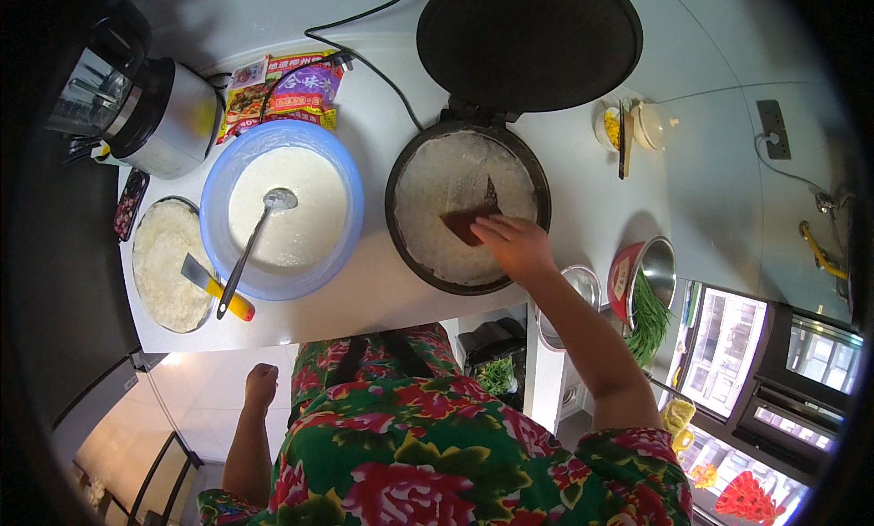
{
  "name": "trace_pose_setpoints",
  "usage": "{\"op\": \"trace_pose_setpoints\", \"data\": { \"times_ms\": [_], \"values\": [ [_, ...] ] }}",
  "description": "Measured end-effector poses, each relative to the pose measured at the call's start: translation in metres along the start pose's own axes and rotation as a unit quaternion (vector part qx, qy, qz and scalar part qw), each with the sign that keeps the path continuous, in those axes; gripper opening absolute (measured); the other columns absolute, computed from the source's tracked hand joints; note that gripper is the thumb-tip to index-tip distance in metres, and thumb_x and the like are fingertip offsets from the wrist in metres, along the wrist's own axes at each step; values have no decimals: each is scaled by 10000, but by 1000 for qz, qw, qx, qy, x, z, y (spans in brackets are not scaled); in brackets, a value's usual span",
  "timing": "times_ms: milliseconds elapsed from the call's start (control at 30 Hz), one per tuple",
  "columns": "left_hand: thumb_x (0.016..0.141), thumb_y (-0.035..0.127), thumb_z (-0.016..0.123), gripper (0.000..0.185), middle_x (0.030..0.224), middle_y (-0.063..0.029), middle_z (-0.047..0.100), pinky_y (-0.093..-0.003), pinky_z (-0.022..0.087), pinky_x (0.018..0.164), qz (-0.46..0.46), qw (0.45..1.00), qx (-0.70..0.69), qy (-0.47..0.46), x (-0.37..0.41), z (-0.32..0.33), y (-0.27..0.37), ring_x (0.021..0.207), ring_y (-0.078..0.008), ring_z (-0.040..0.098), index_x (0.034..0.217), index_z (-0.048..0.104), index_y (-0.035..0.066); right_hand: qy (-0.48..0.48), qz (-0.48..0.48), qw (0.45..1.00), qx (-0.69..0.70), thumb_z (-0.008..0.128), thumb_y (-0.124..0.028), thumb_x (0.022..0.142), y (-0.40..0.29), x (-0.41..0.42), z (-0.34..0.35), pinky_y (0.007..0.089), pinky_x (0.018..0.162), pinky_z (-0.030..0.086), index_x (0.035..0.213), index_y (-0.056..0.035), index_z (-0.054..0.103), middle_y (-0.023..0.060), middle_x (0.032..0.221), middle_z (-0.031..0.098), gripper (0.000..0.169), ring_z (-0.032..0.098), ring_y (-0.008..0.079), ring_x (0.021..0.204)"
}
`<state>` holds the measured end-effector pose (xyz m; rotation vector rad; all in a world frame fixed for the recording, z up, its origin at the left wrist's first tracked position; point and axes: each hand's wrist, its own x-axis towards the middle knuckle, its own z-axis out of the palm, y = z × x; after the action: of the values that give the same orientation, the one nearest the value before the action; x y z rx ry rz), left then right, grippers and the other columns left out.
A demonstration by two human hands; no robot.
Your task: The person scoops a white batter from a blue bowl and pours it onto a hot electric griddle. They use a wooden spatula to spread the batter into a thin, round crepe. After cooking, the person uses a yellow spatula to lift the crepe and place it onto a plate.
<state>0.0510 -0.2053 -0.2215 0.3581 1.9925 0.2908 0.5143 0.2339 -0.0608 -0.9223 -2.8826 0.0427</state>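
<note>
My right hand (517,247) holds a flat dark-red scraper (467,223) against a thin layer of pale batter (437,184) in a round electric griddle (403,253). A dark streak of bare plate shows beside the scraper. The griddle's black lid (529,41) is raised. My left hand (261,386) hangs below the counter's front edge, fingers curled, with nothing visible in it. Left of the griddle, a blue basin (349,205) holds white batter, and a metal ladle (280,199) rests in it. A spatula with a yellow handle (235,302) lies across a plate of pale flatbreads or pancakes (164,266).
A blender (164,116) and colourful food packets (287,92) stand at the back left. A black cable (382,78) runs behind the griddle. To the right are small containers with chopsticks (622,140), a metal bowl (570,294) and a red bowl (620,280) with green vegetables (647,317).
</note>
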Motion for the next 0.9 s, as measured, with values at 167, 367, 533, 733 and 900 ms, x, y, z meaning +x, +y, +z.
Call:
{"op": "trace_pose_setpoints", "data": {
  "times_ms": [167,367,533,733,900],
  "values": [
    [919,251,672,287,857,-108,714,-358,539,676,-36,999,-4,-8,-6,6,-8,705,-192,660,1027,689,-14,-21,-20,999,41,677,-125,815,10,-26,-15,365,923,581,1155,-171,748,-7,1197,745,351,700,200,1103],
    [923,251,677,286,875,-110,715,-359,539,678,-15,1000,-15,-3,-14,11,1,708,-189,656,1029,691,-14,18,-60,998,18,676,-139,813,14,0,-6,376,922,582,1137,-183,752,-25,1225,726,336,686,195,1123],
    [922,254,677,294,856,-113,713,-358,538,684,-19,1000,-14,-1,-16,13,3,707,-193,657,1028,692,-21,-20,-88,994,58,650,-153,804,34,-36,-8,392,936,576,1175,-190,728,-40,1252,708,381,660,192,1168],
    [913,246,673,295,839,-120,718,-359,541,681,-30,1000,9,1,-23,19,-1,702,-196,665,1026,694,-27,-6,-60,997,45,671,-137,835,53,-36,-37,409,879,588,1167,-168,724,-2,1159,744,338,702,226,1076],
    [912,244,668,304,868,-129,724,-368,546,689,-38,999,8,1,-21,22,-5,717,-207,673,1044,696,-28,-37,208,964,162,688,-260,937,27,-35,-34,479,782,563,1167,-112,671,144,1013,742,274,706,372,912]
  ]
}}
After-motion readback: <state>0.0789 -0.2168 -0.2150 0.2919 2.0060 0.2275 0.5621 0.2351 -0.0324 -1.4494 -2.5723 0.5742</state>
